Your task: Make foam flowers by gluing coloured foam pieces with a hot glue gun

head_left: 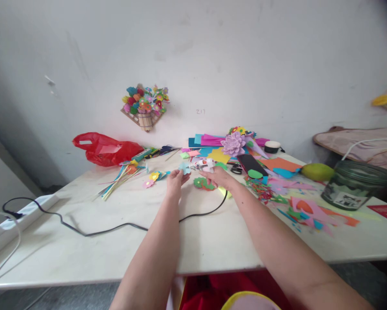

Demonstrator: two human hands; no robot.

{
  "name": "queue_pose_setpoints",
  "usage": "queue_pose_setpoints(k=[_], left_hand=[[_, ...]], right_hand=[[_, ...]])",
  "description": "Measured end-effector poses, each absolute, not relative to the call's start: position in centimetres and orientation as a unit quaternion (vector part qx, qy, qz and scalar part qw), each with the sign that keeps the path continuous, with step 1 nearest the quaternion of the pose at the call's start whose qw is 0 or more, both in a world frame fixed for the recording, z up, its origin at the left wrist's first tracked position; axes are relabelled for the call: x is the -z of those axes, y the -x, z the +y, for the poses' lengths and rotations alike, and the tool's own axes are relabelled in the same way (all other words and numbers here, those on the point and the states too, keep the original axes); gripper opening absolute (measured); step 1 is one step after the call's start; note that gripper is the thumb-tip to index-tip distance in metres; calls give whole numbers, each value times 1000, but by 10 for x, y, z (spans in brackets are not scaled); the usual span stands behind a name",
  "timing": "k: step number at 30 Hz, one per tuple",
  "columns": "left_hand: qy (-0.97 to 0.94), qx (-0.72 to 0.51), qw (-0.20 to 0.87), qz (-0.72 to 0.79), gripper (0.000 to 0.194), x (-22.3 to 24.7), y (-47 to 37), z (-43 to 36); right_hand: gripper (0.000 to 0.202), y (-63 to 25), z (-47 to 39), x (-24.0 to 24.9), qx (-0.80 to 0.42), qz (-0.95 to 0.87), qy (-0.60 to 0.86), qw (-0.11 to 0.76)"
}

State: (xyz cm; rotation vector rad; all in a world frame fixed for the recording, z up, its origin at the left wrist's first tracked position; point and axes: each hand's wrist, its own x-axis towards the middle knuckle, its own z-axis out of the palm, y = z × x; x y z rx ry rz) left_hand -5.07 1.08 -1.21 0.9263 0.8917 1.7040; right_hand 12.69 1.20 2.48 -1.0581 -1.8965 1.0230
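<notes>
My left hand (176,179) pinches a light blue flower cutout (184,167) over the middle of the table. Closed around a white glue gun (206,164), my right hand (219,177) points its nozzle left at the blue flower. Whether the nozzle touches the flower I cannot tell. The gun's black cord (199,214) runs below my hands to the left. Green flower cutouts (201,184) lie just under the gun. To the left of my left hand are a yellow flower (154,176) and a pink flower (148,184).
A red plastic bag (106,148) and thin stems (119,184) lie left. Coloured sheets and a purple flower (233,144) stand at the back. Paper scraps (309,211) and a green glass jar (354,185) are right. A power strip (25,219) lies at the left edge.
</notes>
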Motion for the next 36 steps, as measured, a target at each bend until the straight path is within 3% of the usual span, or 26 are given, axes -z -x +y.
queue_pose_setpoints(k=[36], left_hand=[[-406,-699,467,358,23,14,52,14]], right_hand=[[36,-126,11,-26,-400,-746,388,365]])
